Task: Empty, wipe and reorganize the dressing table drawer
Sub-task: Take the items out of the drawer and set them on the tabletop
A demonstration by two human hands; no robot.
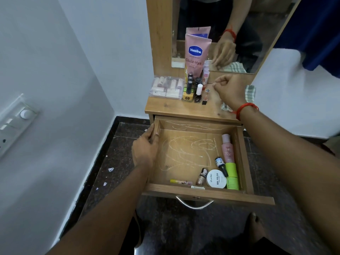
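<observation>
The wooden drawer (185, 153) stands pulled out, its floor streaked with pale scribbles. My left hand (145, 150) grips its left wall. Along the drawer's right and front lie a pink bottle (227, 148), a green tube (232, 176), a white nail-polish-remover tub (216, 178), a dark small bottle (221, 166), a glittery polish bottle (201, 176) and a yellow stick (179, 181). My right hand (229, 89) hovers over the tabletop (176, 107), fingers pinched together; whether something small sits between them is not visible. A checked cloth (249, 92) lies under that wrist.
At the back of the tabletop stand a pink Vaseline tube (196, 56), a clear box of lipsticks (165, 87), several nail polish bottles (193, 89) and a small lipstick (206, 97). A mirror (239, 24) rises behind. White walls close both sides; a switch panel (16, 120) is at left.
</observation>
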